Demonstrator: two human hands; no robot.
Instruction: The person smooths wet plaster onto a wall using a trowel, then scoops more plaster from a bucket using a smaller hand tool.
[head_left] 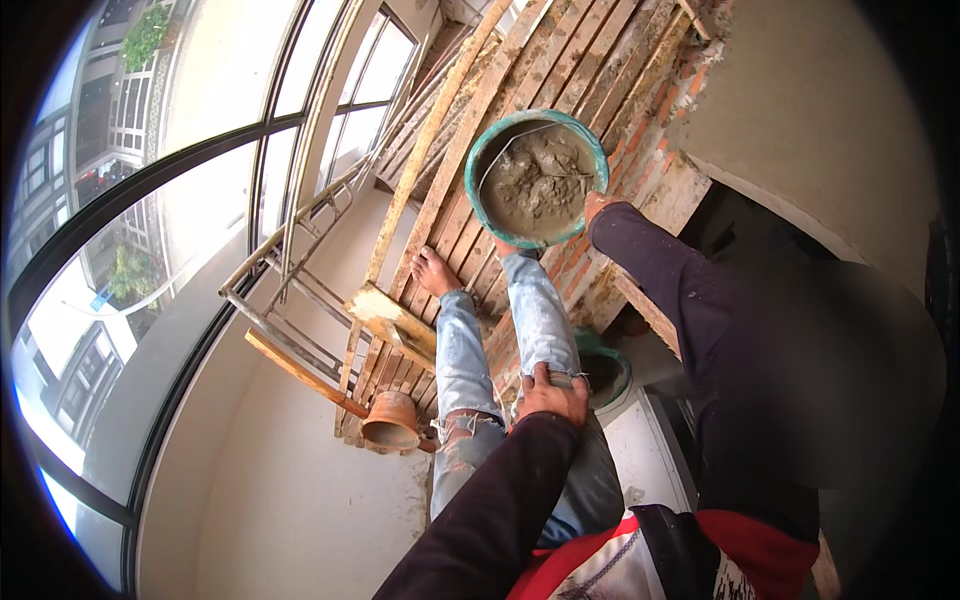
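A round green bucket (478,205) with a thin wire handle holds wet grey mortar (540,180). It stands on the wooden planks ahead of my feet. My right hand (597,203) grips the bucket's near right rim; its fingers are partly hidden by the sleeve and rim. My left hand (555,397) lies over my knee, on the torn light-blue jeans (545,330), with its fingers apart and nothing seen in them. A flat wooden board with a grip, like a plastering float (390,318), lies left of my legs.
An orange-brown pot-like bucket (390,420) hangs or sits at the planks' left edge; its support is unclear. Another green bucket (612,372) is partly hidden beside my right leg. Scaffold poles (290,270) stand by the large window (200,200). Exposed brick (640,140) borders the planks (560,60).
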